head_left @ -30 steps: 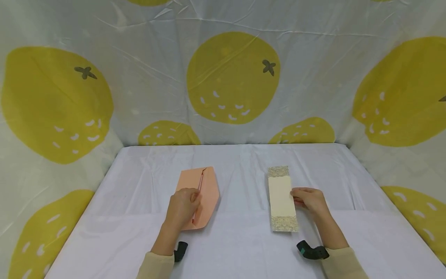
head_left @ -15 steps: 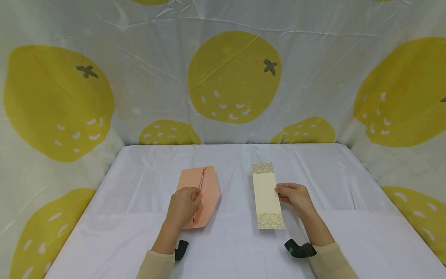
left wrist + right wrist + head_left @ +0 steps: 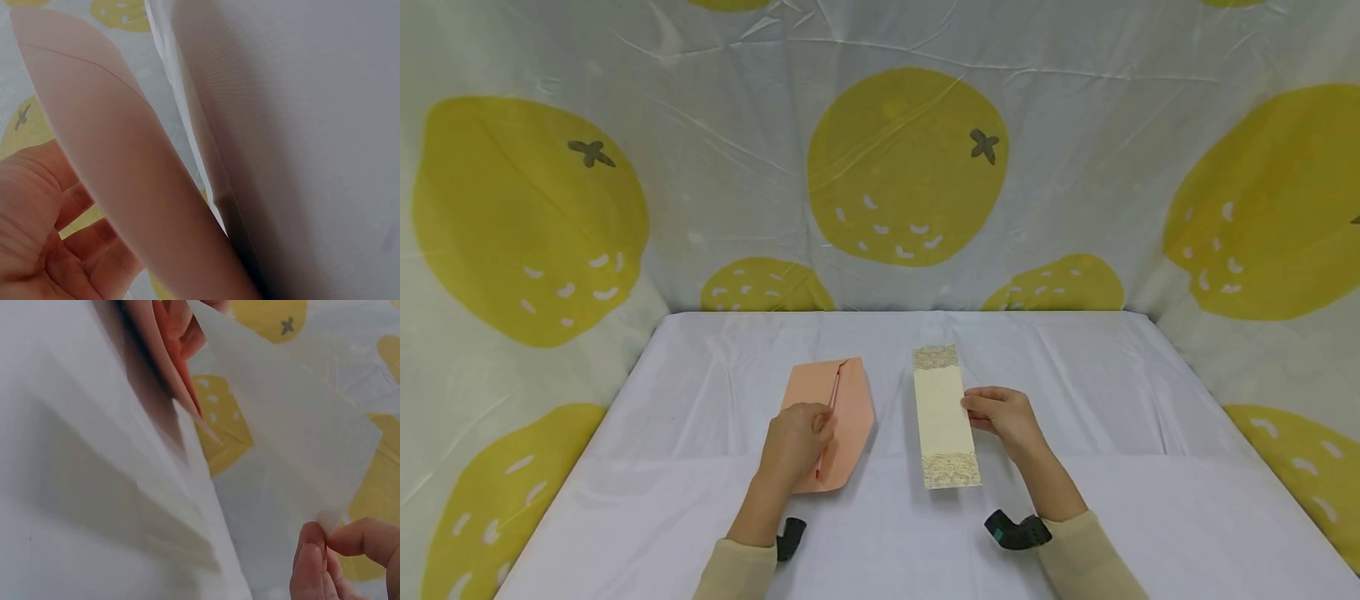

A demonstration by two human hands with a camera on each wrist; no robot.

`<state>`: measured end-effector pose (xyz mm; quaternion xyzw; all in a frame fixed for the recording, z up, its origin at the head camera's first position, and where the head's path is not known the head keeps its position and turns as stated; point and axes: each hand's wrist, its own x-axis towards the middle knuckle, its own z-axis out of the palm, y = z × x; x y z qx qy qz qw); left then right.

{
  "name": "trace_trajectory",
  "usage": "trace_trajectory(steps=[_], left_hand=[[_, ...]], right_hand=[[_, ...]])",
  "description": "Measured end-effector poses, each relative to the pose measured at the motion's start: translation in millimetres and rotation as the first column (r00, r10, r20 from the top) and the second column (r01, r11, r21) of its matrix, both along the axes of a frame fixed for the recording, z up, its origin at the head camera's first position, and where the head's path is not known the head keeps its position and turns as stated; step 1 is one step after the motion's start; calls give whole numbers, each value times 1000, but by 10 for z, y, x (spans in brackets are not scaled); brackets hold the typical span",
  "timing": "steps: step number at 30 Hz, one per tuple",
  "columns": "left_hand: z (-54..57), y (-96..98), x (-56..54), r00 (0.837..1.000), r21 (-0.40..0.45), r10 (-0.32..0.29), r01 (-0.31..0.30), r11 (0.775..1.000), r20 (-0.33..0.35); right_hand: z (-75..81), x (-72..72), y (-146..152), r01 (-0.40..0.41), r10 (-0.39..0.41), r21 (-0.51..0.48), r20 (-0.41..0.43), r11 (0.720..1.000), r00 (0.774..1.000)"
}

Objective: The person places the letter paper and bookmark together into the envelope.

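An orange-pink envelope [image 3: 850,425] lies left of centre in the head view, its flap side to the right and a narrow slit showing along its opening. My left hand [image 3: 795,437] pinches it at that opening; in the left wrist view the envelope [image 3: 131,156] bows in front of the fingers. To the right, a cream card [image 3: 942,412] with patterned gold bands at both ends is held upright lengthwise. My right hand [image 3: 1003,414] pinches its right edge between thumb and fingers. In the right wrist view the card's plain back [image 3: 294,419] faces the camera, raised off the cloth.
A white cloth [image 3: 1150,517] covers the table. Behind it hangs a pale curtain [image 3: 1060,167] with large yellow lemon prints. Black wrist-worn pieces [image 3: 1018,530] sit at both wrists.
My right hand has carried the card leftward, closer to the envelope. The left hand and the envelope have stayed almost where they were.
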<state>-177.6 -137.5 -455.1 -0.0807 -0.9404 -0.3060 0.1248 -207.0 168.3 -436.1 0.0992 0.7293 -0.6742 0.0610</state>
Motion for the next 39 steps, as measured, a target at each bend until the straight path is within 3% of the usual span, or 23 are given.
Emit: trace_trajectory(steps=[16, 27, 39], left_hand=[[17, -28, 20, 1000, -12, 11, -11, 1000, 12], [-2, -19, 10, 998, -18, -21, 20, 1000, -61], [15, -11, -13, 999, -36, -26, 25, 999, -46]], right_hand=[[-91, -48, -342, -17, 16, -83, -19, 996, 1000], [-116, -51, -612, -14, 11, -108, -29, 994, 1000], [-163, -59, -903, -13, 13, -105, 8, 994, 1000]])
